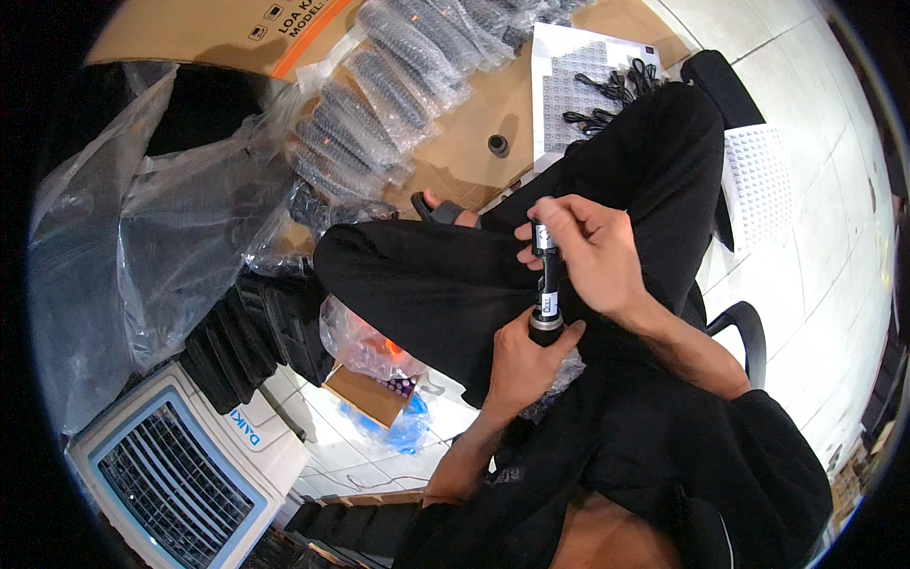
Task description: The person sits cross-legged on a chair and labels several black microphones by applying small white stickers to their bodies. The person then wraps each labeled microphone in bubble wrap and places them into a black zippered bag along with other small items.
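Observation:
A slim black handheld microphone [550, 277] with white labels and a silver ring stands upright in the picture above my lap. My left hand [521, 365] wraps round its lower, thicker end just below the ring. At the upper end, by a white label, the thumb and fingers of my right hand [599, 248] pinch it. Its middle section looks narrower, like an opened body. Clear bubble wrap [561, 384] shows beside my left hand, partly hidden by it. Farther off, a small black cap [498, 144] stands on the cardboard [464, 156].
Bubble-wrapped black items [389, 90] lie in a row at the far side. Bundled black cables [616, 90] rest on a printed sheet [559, 66]. An air cooler [180, 474] stands at near left, by black foam-like pieces [256, 327] and a small open box [370, 396].

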Demonstrator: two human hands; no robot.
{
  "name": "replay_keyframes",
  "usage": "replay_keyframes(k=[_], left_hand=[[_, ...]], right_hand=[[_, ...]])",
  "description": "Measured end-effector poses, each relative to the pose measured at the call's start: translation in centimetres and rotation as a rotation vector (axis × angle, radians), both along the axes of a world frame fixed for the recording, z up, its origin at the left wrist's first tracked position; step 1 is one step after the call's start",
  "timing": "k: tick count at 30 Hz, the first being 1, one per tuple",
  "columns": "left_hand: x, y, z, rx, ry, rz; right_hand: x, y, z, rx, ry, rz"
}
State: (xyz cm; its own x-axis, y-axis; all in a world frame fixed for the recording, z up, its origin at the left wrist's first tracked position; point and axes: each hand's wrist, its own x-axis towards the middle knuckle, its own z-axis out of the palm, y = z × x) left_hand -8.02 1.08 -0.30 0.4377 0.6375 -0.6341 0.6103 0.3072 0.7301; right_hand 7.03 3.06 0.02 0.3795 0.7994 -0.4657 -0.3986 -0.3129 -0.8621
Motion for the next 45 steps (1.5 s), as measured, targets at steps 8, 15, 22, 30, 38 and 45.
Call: replay_keyframes(k=[8, 15, 22, 30, 38, 45], left_hand=[[-0.5, 0.5, 0.0, -0.105, -0.090, 0.001], [-1.4, 1.0, -0.6, -0.285, -0.165, -0.020], [0.1, 0.2, 0.1, -0.127, -0.036, -0.035], [0.5, 0.3, 0.4, -0.125, -0.008, -0.042], [-1.9, 0.5, -2.2, -0.228, -0.111, 0.122], [-3.4, -0.7, -2.9, -0.181, -0.197, 0.268]], right_hand=[[1.4, -1.2, -1.2, 0.165, -0.021, 0.254], [2.1, -1.1, -0.7, 0.153, 0.189, 0.196], [1.3, -0.9, -1.2, 0.013, -0.213, 0.205], [1.1, -0.2, -0.8, -0.076, -0.128, 0.058], [5.8, 8.0, -7.4, -0.041, -1.028, 0.397], [3.5, 13.7, -21.3, 0.106, -1.235, 0.530]])
